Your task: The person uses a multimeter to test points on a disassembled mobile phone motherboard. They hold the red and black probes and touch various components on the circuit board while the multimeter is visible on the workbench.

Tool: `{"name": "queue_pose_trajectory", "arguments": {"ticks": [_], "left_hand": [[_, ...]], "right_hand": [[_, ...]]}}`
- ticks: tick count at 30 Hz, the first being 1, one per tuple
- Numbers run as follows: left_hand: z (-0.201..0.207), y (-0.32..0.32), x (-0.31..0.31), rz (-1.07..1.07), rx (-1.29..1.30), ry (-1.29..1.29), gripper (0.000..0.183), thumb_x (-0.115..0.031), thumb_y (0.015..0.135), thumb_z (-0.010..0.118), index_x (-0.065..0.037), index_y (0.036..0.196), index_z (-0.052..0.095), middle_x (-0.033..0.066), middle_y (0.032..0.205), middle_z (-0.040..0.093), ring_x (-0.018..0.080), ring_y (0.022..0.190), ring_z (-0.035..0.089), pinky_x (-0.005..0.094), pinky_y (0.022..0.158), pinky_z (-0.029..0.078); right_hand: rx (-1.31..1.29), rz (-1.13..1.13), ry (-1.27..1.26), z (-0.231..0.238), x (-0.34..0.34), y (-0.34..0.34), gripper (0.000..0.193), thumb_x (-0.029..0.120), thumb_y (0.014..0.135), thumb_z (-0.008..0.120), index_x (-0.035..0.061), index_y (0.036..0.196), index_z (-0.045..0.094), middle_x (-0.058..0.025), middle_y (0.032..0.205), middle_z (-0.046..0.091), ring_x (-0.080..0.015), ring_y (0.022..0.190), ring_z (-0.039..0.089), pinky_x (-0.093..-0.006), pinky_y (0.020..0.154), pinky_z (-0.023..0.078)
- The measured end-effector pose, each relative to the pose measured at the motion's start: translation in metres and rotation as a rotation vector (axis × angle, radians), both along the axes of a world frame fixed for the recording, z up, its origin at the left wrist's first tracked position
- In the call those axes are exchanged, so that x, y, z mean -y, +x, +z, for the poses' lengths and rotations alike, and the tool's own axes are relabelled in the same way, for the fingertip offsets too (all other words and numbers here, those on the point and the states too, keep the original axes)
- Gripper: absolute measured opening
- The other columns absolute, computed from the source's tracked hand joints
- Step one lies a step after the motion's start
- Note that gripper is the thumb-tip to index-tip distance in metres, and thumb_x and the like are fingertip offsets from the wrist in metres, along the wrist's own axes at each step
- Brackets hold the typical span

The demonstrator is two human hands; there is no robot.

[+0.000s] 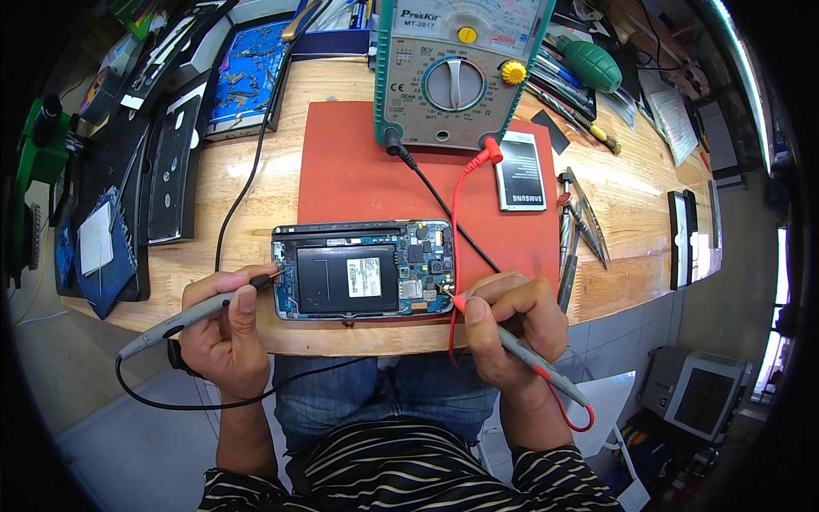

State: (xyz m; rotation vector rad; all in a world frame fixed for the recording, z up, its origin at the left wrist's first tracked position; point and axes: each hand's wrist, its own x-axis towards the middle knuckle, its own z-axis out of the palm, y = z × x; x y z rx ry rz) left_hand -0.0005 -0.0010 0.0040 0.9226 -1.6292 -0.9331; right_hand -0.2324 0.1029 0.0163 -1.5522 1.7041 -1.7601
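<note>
An opened smartphone (pixel 348 271) lies sideways on a red-brown mat (pixel 341 162), its circuit board and black battery bay exposed. My left hand (pixel 229 328) is closed round a grey test probe (pixel 175 322) with a black lead; its tip meets the phone's left end. Pinched in my right hand (pixel 516 328) is a second grey test probe (pixel 537 363) with a red collar and red lead, its tip at the board's lower right corner. Both leads relate to an analog multimeter (pixel 452 85) standing behind the phone, with black and red plugs in its front. A removed phone battery (pixel 521 175) lies right of it.
Tweezers (pixel 589 218) and slim tools lie right of the mat. A green rubber blower (pixel 589 64) rests among pens and screwdrivers at the back right. A blue parts tray (pixel 247 72) and black boxes (pixel 175 171) occupy the left. The table's near edge (pixel 358 341) runs just before the phone.
</note>
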Motion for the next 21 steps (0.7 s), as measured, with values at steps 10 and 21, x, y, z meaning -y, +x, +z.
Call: {"name": "queue_pose_trajectory", "arguments": {"ticks": [10,21], "left_hand": [[0.0012,-0.0018,-0.0003,-0.014,-0.031,-0.010,0.014,-0.001,0.096,0.058,0.007,0.106,0.052,0.0249,0.097,0.067,0.0264,0.093,0.069,0.0312,0.086,0.054],[-0.0003,-0.0011,0.0001,-0.015,-0.033,-0.011,0.014,-0.001,0.096,0.058,0.006,0.106,0.053,0.0255,0.098,0.068,0.0257,0.093,0.069,0.0314,0.086,0.054]], "right_hand": [[0.008,-0.004,0.004,-0.0008,-0.0002,0.0004,0.023,-0.007,0.077,0.068,0.0024,0.073,0.047,-0.0115,0.065,0.062,-0.0177,0.055,0.063,-0.0281,0.051,0.050],[0.018,-0.003,0.012,0.0002,-0.0002,0.0007,0.023,-0.007,0.078,0.067,0.0023,0.073,0.047,-0.0117,0.066,0.062,-0.0176,0.056,0.063,-0.0284,0.052,0.051]]}}
